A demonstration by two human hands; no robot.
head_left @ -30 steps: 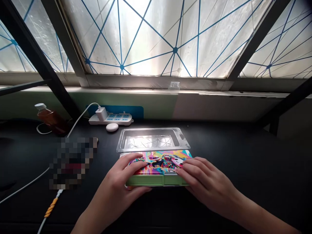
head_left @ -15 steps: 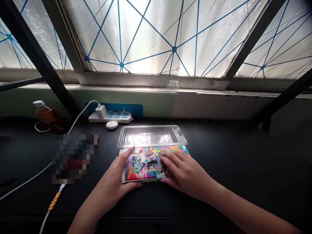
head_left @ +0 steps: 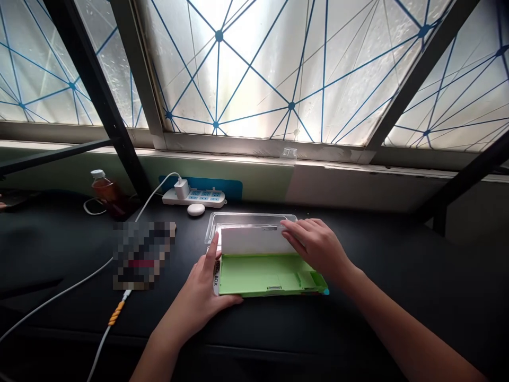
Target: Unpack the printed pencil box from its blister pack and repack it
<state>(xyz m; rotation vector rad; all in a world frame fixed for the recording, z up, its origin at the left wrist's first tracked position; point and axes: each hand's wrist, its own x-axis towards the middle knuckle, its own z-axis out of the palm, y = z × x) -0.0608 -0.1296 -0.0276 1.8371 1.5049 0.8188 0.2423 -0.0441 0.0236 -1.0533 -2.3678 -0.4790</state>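
Observation:
A pencil box (head_left: 258, 273) with a light green inside lies on the black table in front of me, its lid (head_left: 250, 241) raised, pale inner face towards me. My left hand (head_left: 199, 292) grips the box's left end, thumb along the front edge and index finger up by the lid. At the lid's upper right corner, the fingers of my right hand (head_left: 320, 246) are closed on its edge. The green compartment holds nothing that I can see. Just behind stands a clear plastic tray (head_left: 254, 218), partly hidden by the lid.
A white power strip (head_left: 212, 199) with a plugged-in charger (head_left: 182, 189) sits near the wall, a white oval case (head_left: 196, 210) before it. To the left are a bottle (head_left: 106, 191), a blurred-out object (head_left: 143, 254) and a white cable (head_left: 101, 345) with an orange wrap.
The colourful lid, closed before, has swung up and back, showing the green inside. My right hand has risen with it; my left hand stays at the left end. The view has shifted.

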